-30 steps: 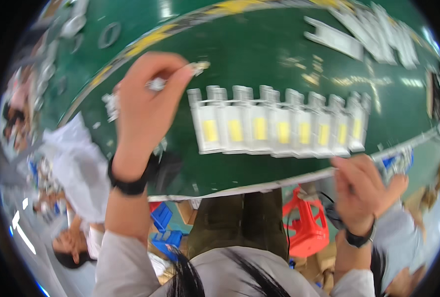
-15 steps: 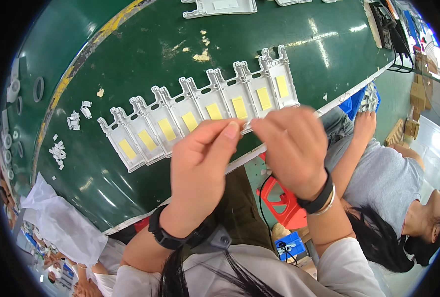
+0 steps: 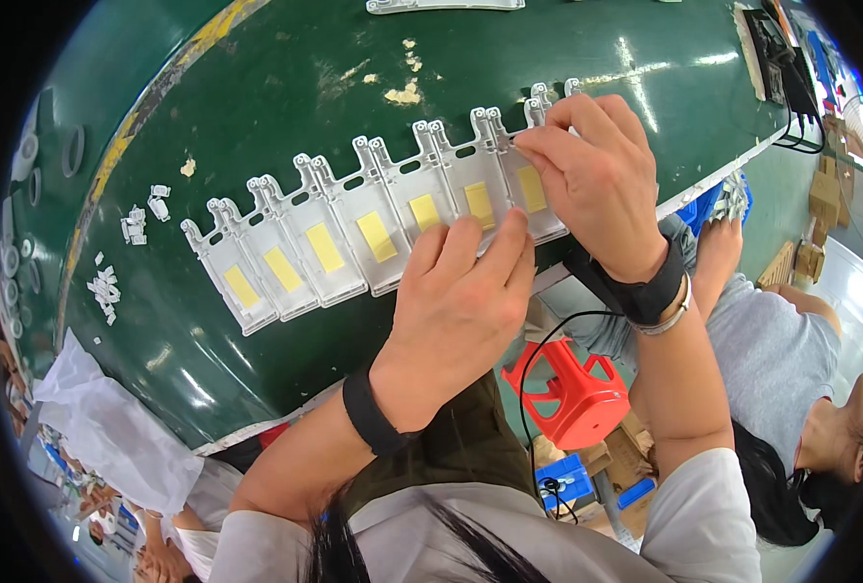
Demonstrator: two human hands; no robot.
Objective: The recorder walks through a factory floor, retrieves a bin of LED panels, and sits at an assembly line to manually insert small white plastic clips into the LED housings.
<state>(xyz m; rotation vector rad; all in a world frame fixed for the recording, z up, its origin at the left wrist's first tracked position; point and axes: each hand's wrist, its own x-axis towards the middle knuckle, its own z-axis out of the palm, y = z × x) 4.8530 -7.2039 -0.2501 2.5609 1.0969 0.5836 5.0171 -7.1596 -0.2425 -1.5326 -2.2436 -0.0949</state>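
Observation:
A slanting row of several white plastic housings (image 3: 349, 206) lies on the green table, each with a yellow rectangular pad (image 3: 376, 238) on its inner face. My left hand (image 3: 456, 311) rests its spread fingertips on the near edges of the housings right of the middle, holding nothing. Thumb and forefinger of my right hand (image 3: 602, 185) are pinched together at the upper part of a housing near the right end. Whatever the pinch holds is hidden by the fingers. That hand also covers part of the rightmost housing.
Small white plastic pieces (image 3: 106, 290) lie in loose groups at the table's left. Another white housing (image 3: 446, 5) is at the far edge of view. A red stool (image 3: 587, 413) stands below the table edge. A person in a grey shirt (image 3: 781, 301) sits at right.
My hands, close together before with a small whitish piece between their fingertips, have parted. The left came down onto the housings; the right moved up and away to the right-end housings.

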